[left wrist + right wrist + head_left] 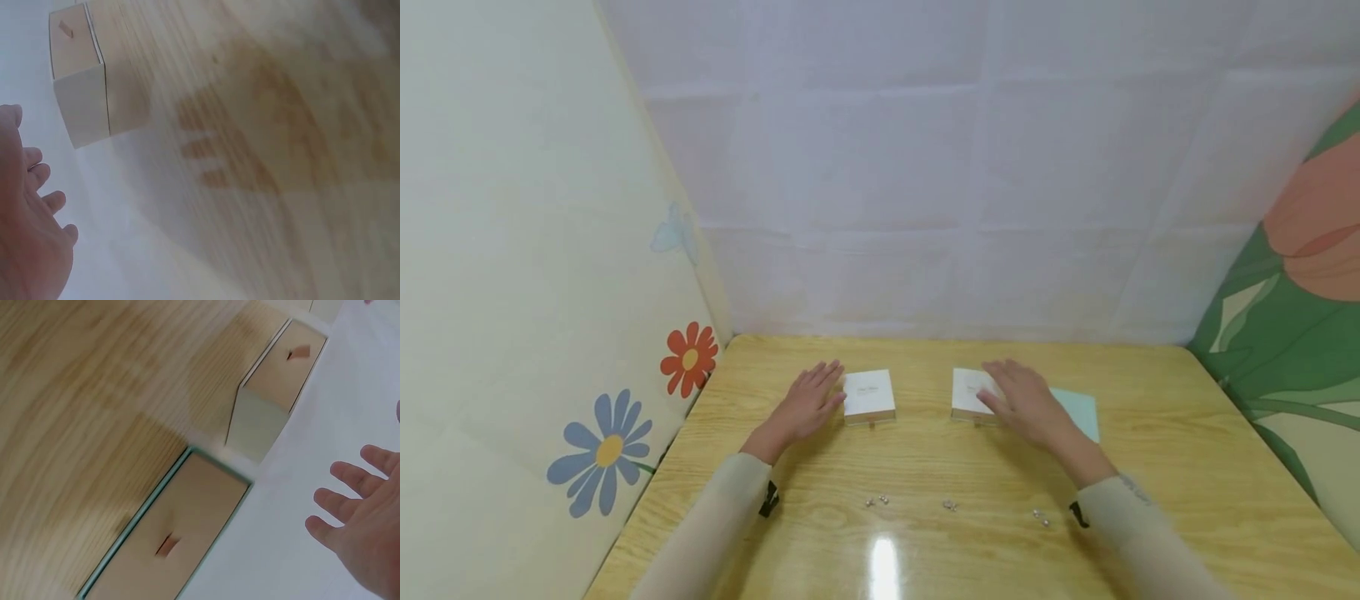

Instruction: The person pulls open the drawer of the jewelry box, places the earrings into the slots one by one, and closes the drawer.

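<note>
My left hand [805,406] is held flat with straight fingers beside a white drawer box [867,393]. In the left wrist view, a gap shows between those fingers and the box [81,103]. Fingers extended, my right hand [1028,407] hovers between a second white box [967,390] and a pale teal box [1082,410], hiding part of both from the head camera. The right wrist view shows the tan drawer front of the teal box [187,515] with a small pull tab, and a white box [259,422] beyond. Neither hand holds anything.
Small shiny pieces, perhaps jewellery, lie in three groups nearer the front: left pieces [877,500], middle pieces [950,505] and right pieces [1041,517]. A white cloth wall [880,283] rises behind the wooden table [917,467]. Flower-printed walls flank it.
</note>
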Available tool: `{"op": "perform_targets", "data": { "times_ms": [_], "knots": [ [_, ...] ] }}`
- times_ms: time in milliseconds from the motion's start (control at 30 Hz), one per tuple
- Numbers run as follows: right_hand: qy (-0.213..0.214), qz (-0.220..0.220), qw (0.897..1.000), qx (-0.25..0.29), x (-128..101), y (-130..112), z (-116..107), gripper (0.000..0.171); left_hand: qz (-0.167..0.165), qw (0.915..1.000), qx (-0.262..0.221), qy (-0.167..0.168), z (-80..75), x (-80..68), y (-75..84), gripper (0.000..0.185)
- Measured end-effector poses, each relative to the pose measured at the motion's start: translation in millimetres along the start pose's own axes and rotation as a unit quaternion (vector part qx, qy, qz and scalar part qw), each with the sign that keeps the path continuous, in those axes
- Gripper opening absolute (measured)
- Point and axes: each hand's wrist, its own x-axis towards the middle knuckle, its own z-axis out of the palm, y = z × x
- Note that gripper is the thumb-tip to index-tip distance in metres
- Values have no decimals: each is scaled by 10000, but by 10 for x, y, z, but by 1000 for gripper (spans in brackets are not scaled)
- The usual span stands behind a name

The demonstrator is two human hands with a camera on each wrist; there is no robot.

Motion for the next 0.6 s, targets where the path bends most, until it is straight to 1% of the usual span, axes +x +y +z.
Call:
{"op": "perform_targets", "data": {
  "times_ms": [200, 300, 467, 600],
  "knots": [
    [19, -84, 9998, 176, 24, -154, 105, 60, 221, 9997, -2, -51, 26, 90, 6, 61],
    [-8, -147, 9995, 267, 43, -249, 179, 59, 283, 9995, 136, -103, 60, 112, -15, 60],
    [-193, -215, 9988, 390, 89, -438, 253, 56, 332, 9988, 323, -175, 88, 153, -33, 59],
    [-424, -180, 9968, 648, 138, -615, 273, 57, 381, 9981, 418, -241, 84, 212, -36, 59]
  ]
}}
